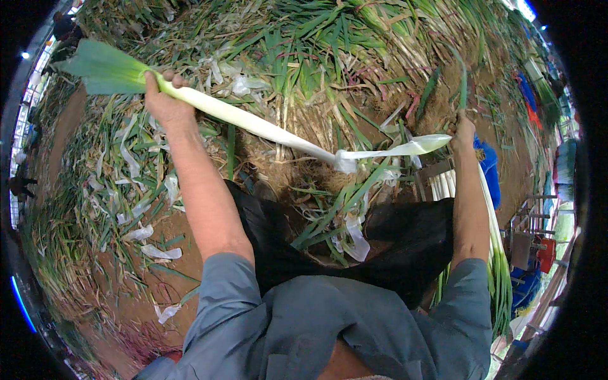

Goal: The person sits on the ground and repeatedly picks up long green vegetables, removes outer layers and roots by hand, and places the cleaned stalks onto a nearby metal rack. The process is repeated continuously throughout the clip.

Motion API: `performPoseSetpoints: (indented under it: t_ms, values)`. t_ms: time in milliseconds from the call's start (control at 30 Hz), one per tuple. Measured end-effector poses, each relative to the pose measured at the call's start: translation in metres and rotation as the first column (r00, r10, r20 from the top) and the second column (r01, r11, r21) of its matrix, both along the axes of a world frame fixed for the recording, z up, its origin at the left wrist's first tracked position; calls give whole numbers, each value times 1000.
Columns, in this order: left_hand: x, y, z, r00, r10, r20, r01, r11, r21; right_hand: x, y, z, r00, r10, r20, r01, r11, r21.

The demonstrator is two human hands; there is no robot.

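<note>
My left hand (168, 102) is closed around a large leek (242, 116) just below its green leaf fan, at the upper left. The leek's white shaft slants down to the right, towards the root end. From there a pale peeled layer (422, 144) stretches across to my right hand (461, 130), which grips its far end. A green leaf (463, 88) rises beside the right fingers. Behind my right forearm lie cleaned leeks (496, 256) with white shafts, their green tops hanging down.
Unpeeled leeks with roots (304, 114) are heaped ahead. Leaf scraps and peeled skins (161, 251) cover the soil at left and between my knees. Blue material (489, 175) lies by my right forearm; a metal frame (532, 216) stands at far right.
</note>
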State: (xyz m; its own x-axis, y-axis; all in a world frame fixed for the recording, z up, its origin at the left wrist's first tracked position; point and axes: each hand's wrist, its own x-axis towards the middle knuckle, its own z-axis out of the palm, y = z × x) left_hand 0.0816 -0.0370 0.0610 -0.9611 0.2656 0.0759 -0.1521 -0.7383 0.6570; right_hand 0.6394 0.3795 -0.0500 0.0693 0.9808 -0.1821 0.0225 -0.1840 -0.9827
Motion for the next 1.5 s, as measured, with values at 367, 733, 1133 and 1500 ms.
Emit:
performPoseSetpoints:
  t_ms: [367, 733, 1133, 1500]
  values:
    - [-27, -1, -20, 990, -141, 5, 139, 983, 122, -79, -84, -4, 32, 238, 971, -757, 640, -132]
    - [-20, 18, -28, 983, -183, 25, 175, 969, 176, -128, -213, 19, 68, 810, 583, -975, -70, 210]
    - [-10, 39, -35, 985, -35, 167, 40, 999, -30, -99, -240, 20, 130, 379, 916, -970, -144, 197]
    - [-95, 1, -91, 972, -146, 183, 139, 989, 49, -13, -223, 64, 542, 410, 733, -763, 606, 225]
